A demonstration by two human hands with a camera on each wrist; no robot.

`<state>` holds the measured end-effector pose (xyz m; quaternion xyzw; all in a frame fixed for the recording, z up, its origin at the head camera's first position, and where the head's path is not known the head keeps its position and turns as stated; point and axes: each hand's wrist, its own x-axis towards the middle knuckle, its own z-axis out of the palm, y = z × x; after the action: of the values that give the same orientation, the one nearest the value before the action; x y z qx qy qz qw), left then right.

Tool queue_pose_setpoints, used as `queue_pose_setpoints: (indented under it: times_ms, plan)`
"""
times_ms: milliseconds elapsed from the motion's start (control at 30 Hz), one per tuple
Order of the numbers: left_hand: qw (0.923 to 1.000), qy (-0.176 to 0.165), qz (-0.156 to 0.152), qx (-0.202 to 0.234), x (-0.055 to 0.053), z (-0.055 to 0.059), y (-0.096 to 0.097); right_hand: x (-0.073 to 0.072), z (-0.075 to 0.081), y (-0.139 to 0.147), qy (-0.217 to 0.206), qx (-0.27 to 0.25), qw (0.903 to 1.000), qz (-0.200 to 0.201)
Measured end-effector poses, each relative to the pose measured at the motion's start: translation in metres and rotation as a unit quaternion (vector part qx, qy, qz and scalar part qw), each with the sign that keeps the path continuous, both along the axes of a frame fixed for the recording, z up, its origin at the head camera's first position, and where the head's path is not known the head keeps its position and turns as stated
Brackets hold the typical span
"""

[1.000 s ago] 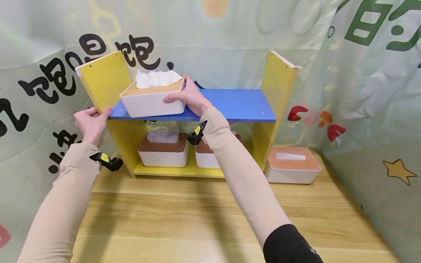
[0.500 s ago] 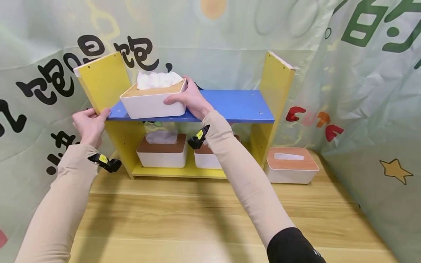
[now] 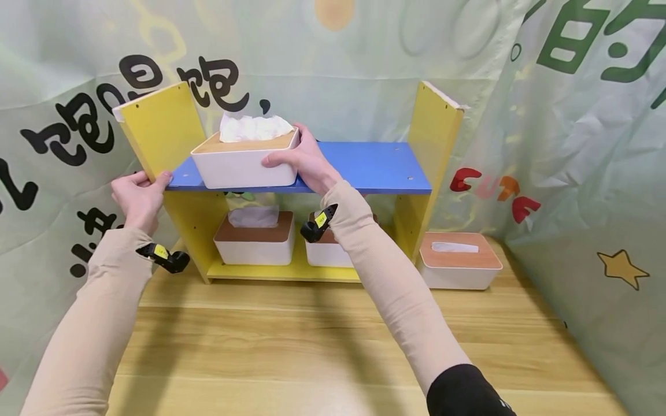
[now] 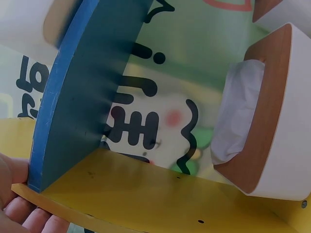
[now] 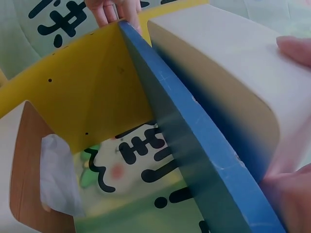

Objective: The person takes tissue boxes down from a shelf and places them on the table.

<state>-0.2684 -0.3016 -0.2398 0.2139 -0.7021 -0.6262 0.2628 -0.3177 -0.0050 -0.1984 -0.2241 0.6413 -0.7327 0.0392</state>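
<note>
In the head view a white tissue box (image 3: pixel 243 169) with a light wood lid and tissue sticking out is at the left part of the blue shelf board (image 3: pixel 372 167). My right hand (image 3: pixel 304 159) grips its right end, thumb on the front wall and fingers around the back. The right wrist view shows the box's underside close over the blue board, with a dark gap between. My left hand (image 3: pixel 137 196) holds the shelf unit's yellow left side panel (image 3: pixel 161 124), its thumb at the blue board's end and its fingers around the panel's outer side.
Two more tissue boxes, a left one (image 3: pixel 254 238) and a partly hidden one (image 3: pixel 328 254), stand on the yellow bottom board (image 3: pixel 291 273). Another tissue box (image 3: pixel 458 261) sits right of the unit on the wooden table (image 3: pixel 250 335). A printed cloth (image 3: pixel 354 52) hangs behind.
My right hand and the tissue box have shifted slightly right along the blue board. My left hand keeps its hold on the side panel, and the head view has drifted a little.
</note>
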Motion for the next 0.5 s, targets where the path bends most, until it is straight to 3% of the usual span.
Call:
queue_pose_setpoints:
  times_ms: [200,500]
  plan:
    - [0.9998,-0.013,0.002,-0.018,-0.001,0.0,-0.001,0.005,0.002,0.006,-0.002,-0.007,1.0,0.006]
    - [1.0,-0.004,0.002,-0.009,-0.001,-0.001,-0.001,0.011,0.002,0.016,0.001,-0.033,0.9994,0.015]
